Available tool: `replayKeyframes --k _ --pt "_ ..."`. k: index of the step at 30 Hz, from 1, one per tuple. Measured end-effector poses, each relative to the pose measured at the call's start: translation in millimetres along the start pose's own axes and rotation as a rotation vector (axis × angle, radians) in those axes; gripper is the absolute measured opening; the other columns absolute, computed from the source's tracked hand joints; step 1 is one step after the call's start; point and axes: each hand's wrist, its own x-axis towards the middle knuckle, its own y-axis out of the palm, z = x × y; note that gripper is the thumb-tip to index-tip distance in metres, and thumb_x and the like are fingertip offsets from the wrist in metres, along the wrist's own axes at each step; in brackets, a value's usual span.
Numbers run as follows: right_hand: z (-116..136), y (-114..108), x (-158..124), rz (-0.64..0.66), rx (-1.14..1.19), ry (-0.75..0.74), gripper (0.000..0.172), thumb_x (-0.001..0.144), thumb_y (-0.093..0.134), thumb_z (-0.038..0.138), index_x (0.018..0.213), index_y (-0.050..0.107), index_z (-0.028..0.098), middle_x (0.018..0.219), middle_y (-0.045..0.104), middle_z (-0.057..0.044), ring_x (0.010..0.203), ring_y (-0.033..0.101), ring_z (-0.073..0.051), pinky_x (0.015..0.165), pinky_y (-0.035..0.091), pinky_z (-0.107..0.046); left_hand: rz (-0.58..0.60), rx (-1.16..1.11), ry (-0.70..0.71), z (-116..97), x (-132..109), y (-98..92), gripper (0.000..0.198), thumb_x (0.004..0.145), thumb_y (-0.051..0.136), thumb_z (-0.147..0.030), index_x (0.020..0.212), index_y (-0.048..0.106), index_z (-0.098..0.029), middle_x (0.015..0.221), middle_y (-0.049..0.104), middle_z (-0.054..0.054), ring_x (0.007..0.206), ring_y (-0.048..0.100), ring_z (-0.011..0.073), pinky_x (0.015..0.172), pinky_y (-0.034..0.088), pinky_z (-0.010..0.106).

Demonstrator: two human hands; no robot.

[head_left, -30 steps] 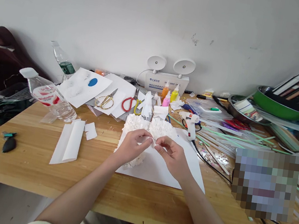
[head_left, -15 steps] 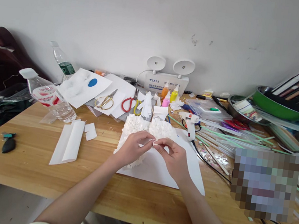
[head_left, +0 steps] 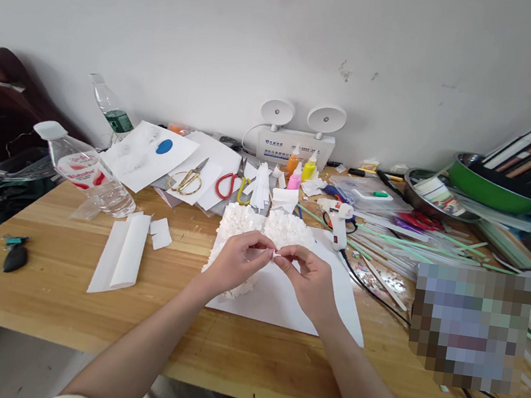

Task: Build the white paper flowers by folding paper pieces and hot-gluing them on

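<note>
My left hand (head_left: 243, 260) and my right hand (head_left: 305, 276) meet fingertip to fingertip above a large white sheet (head_left: 329, 307). Both are closed in a pinch on a small piece of white paper (head_left: 275, 255), mostly hidden by the fingers. Under and behind my hands, the sheet bears a thick cover of crumpled white paper bits (head_left: 286, 227), on its left side and along its far part. Beyond it lie cut white paper strips (head_left: 261, 188) and a folded white piece (head_left: 284, 200).
At left are a folded paper (head_left: 122, 254), small paper squares (head_left: 160, 234) and a tilted water bottle (head_left: 95, 175). Gold scissors (head_left: 187, 181) and red-handled scissors (head_left: 225, 187) lie behind. A hot glue gun (head_left: 340, 223) trails its cord to the right, near scattered glue sticks (head_left: 402, 244).
My fingertips have shifted slightly around the small piece of paper, and less of it shows. Everything else stays where it was.
</note>
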Motion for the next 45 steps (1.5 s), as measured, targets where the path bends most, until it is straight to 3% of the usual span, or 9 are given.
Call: replayKeyframes --k 9,18,32,45 --pt "0.8 -0.9 -0.2 0.025 -0.011 -0.010 0.013 0.074 0.057 0.033 0.074 0.059 0.020 0.073 0.060 -0.002 0.069 0.052 -0.016 0.068 0.043 -0.031 -0.003 -0.059 -0.039 2.3 0.4 -0.1 0.018 0.079 0.048 -0.032 0.077 0.058 -0.017 0.073 0.060 0.002 0.069 0.053 0.0122 0.062 0.042 0.024" --pt "-1.3 -2.0 0.7 0.045 -0.022 -0.016 0.013 0.074 0.057 0.033 0.073 0.060 0.021 0.074 0.061 -0.002 0.070 0.052 -0.016 0.068 0.043 -0.030 0.013 -0.017 -0.005 0.9 0.3 -1.4 0.013 0.079 0.048 -0.023 0.079 0.060 -0.017 0.078 0.063 0.002 0.073 0.055 0.0130 0.067 0.043 0.024" --pt "-1.9 -1.0 1.6 -0.036 -0.044 0.023 0.013 0.070 0.062 0.032 0.072 0.059 0.019 0.070 0.059 -0.001 0.066 0.048 -0.014 0.066 0.040 -0.027 0.067 -0.024 0.005 2.3 -1.3 -1.4 0.015 0.079 0.046 -0.020 0.081 0.061 -0.018 0.083 0.064 0.002 0.078 0.056 0.0137 0.068 0.043 0.024" --pt "-6.7 -1.0 3.8 0.031 -0.003 0.061 0.020 0.072 0.060 0.032 0.088 0.061 0.019 0.081 0.065 -0.004 0.074 0.058 -0.016 0.072 0.045 -0.030 0.065 0.056 0.117 4.4 -1.4 -2.2 0.019 0.079 0.047 -0.018 0.093 0.060 -0.019 0.090 0.064 0.002 0.080 0.056 0.0123 0.073 0.044 0.023"
